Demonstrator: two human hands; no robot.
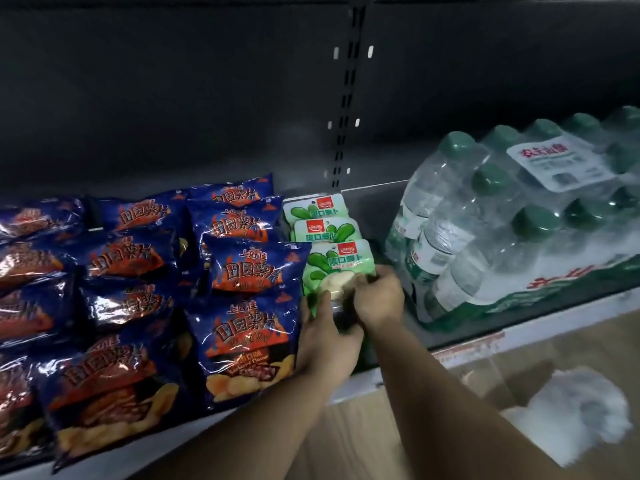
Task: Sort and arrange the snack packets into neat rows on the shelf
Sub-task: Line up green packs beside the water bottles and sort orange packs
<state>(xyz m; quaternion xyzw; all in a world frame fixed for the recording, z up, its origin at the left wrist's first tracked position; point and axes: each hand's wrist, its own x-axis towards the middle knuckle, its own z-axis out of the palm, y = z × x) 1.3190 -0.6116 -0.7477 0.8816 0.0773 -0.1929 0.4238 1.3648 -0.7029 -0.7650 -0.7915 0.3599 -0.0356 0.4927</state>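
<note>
Three green-and-white snack packets stand in a row running back on the dark shelf [374,209]. The front packet [337,266] is upright, and both hands hold its lower part. My left hand [327,336] grips its lower left edge. My right hand [375,299] curls over its lower right side. Two more green packets [320,216] stand behind it. Left of them, several blue crisp bags [242,271] lie overlapping in rows that reach the shelf's left end. The bottom of the held packet is hidden by my fingers.
A shrink-wrapped pack of green-capped water bottles [519,216] fills the shelf's right side, close to my right hand. The white shelf front edge [467,351] runs below. Beneath it are a wooden floor and a white crumpled bag [581,414].
</note>
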